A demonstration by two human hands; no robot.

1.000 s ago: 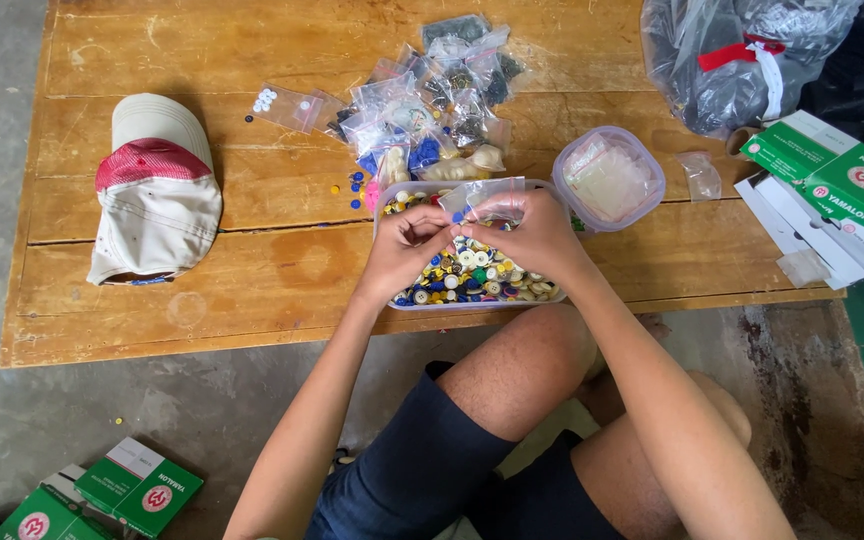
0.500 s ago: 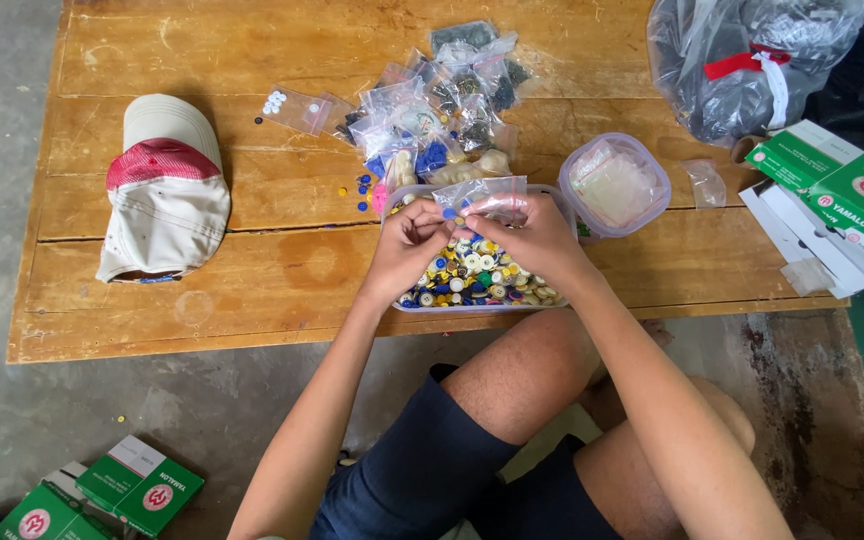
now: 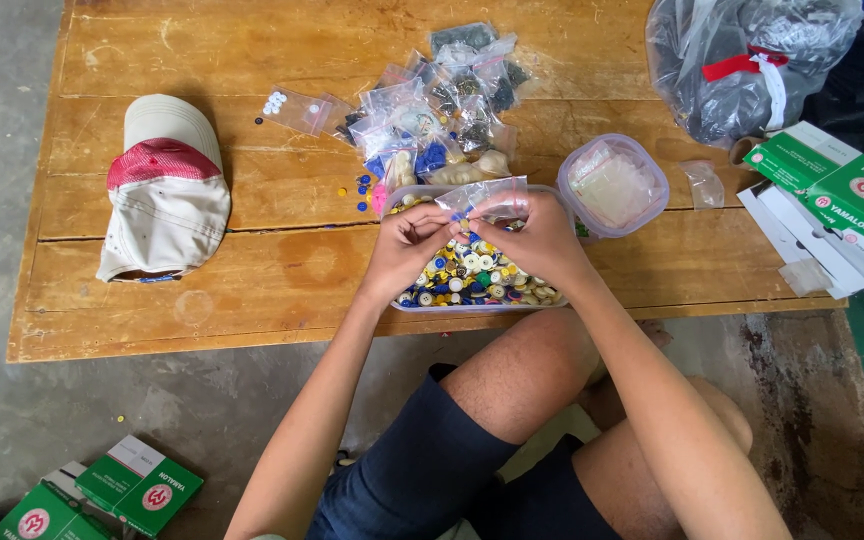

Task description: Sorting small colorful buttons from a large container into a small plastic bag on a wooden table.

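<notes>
1. Hands. Left hand (image 3: 407, 248) and right hand (image 3: 537, 238) meet at frame centre over the tray (image 3: 472, 278). Both are pinched on one small clear bag (image 3: 482, 196): the right grips its upper edge, the left has fingertips closed at its mouth, seemingly around a small button, though that is too small to confirm. Other fingers curled, neither palm open.
2. Table (image 3: 252, 260). Wooden planks, filling the upper half of the frame.
3. Large bag (image 3: 742, 60). Clear plastic with dark contents, upper right.
4. Cap (image 3: 164, 190). Cream and red, left of centre.
5. Green boxes (image 3: 832, 185). Right edge; more at lower left on the floor.
6. Tub (image 3: 612, 185). Clear, lidded, just right of the hands.
7. Filled bags (image 3: 442, 105). Pile of small packets, top centre, above the tray.
8. Tray. Clear, heaped with mixed coloured buttons, at the table's near edge, under the hands.
9. Loose buttons (image 3: 360, 190). A few blue ones, left of the tray.

Risk, as a judgement: the bag is thin and held only by fingertips, so a slipped pinch could spill buttons; the tray sits at the table edge, so a wrist nudge could tip it to the floor.
</notes>
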